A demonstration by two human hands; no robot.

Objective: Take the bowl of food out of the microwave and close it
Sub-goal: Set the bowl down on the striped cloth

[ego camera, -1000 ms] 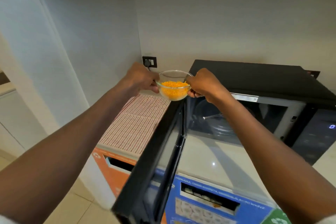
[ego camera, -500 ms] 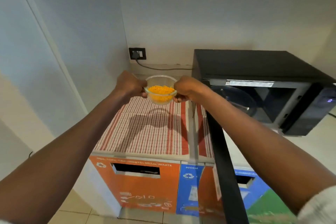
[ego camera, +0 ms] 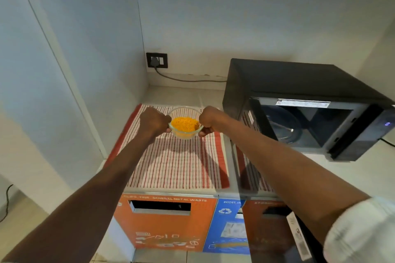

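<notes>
head view: the left hand (ego camera: 154,123) and right hand (ego camera: 210,120) are both pinching the rim of a small glass bowl (ego camera: 185,123) of orange food, fingers curled closed on opposite sides. bowl is sitting low over the red-striped cloth (ego camera: 177,166), left of the microwave (ego camera: 299,104); can't tell if it's touching down. glass looks rigid, smooth, breakable, probably hot and light. two-sided rim grip seems right, keep it level. microwave door (ego camera: 245,156) is hanging open, cavity empty except turntable.
</notes>
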